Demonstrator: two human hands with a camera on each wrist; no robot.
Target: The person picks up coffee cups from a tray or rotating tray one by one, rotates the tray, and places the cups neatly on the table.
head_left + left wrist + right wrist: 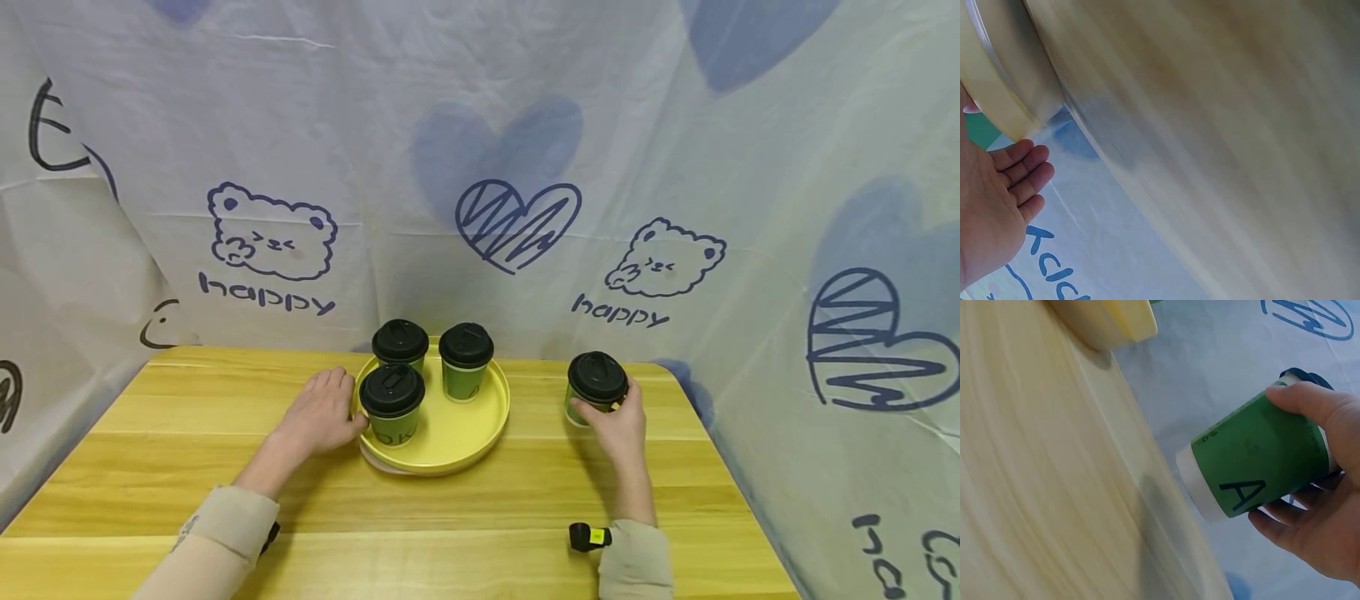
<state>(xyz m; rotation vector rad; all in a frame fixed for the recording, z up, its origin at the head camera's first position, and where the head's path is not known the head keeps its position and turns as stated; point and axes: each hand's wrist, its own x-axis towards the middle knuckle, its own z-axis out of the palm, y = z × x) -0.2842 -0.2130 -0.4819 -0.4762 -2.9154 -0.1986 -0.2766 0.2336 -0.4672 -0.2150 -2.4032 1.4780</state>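
Observation:
In the head view my right hand [618, 421] grips a green paper coffee cup [577, 407] with a black lid, to the right of a round yellow tray [480, 433]. The right wrist view shows thumb and fingers around this paper cup [1260, 456], which carries a dark letter A. My left hand [324, 412] is at the tray's left edge, its fingers loosely extended beside the rim in the left wrist view. Three similar lidded cups stand upright on the tray: a front one [392, 408], a back left one [401, 342] and a back right one [465, 367].
The wooden table [450, 533] runs back to a white cloth [375, 125] printed with hearts and bears. Another cloth side [885, 467] hangs along the table's right edge. A pale rim [382, 461] shows beneath the tray's front left.

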